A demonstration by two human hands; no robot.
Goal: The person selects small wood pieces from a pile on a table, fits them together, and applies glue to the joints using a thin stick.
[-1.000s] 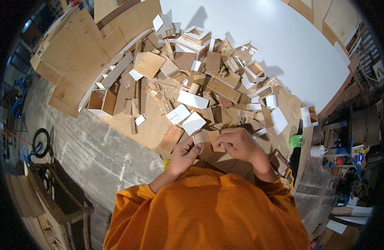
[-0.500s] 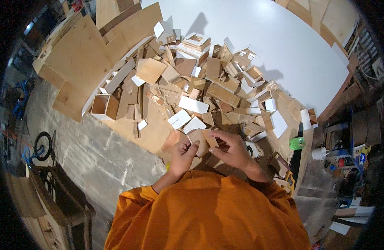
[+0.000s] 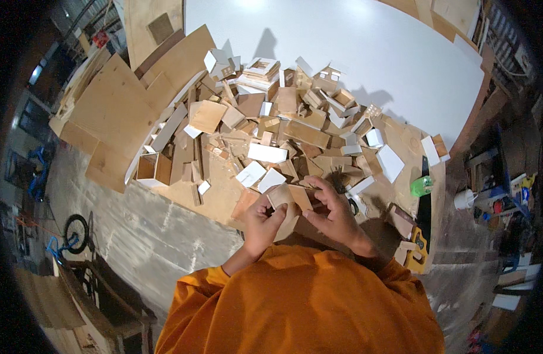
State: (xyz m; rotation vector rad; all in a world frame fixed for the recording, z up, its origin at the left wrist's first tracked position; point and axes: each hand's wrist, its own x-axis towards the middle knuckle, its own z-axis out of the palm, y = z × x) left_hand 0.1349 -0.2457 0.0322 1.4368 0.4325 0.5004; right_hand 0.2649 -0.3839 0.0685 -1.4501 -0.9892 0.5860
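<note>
Close in front of my orange-sleeved body, my left hand (image 3: pixel 261 229) grips a small light-brown wooden panel (image 3: pixel 281 197), thumb across its face. Against the panel's right side stands a thin, narrow wooden piece (image 3: pixel 300 198). My right hand (image 3: pixel 337 223) has its thumb and bent fingers around this narrow piece at its right edge. Whether the two pieces are joined cannot be made out. Just beyond my hands lie white-faced boards (image 3: pixel 251 174) and a heap of wooden offcuts (image 3: pixel 307 134).
Small model houses (image 3: pixel 219 64) stand at the far side of the heap, before a large white board (image 3: pixel 342 47). To the right are a green bottle (image 3: pixel 421 186) and a yellow-handled saw (image 3: pixel 418 251). A bicycle wheel (image 3: pixel 76 233) shows at lower left; plywood sheets (image 3: pixel 115 109) lean at upper left.
The view has shifted and turned a little. My right index finger is lifted slightly higher above the narrow piece, while my left hand keeps its hold on the panel.
</note>
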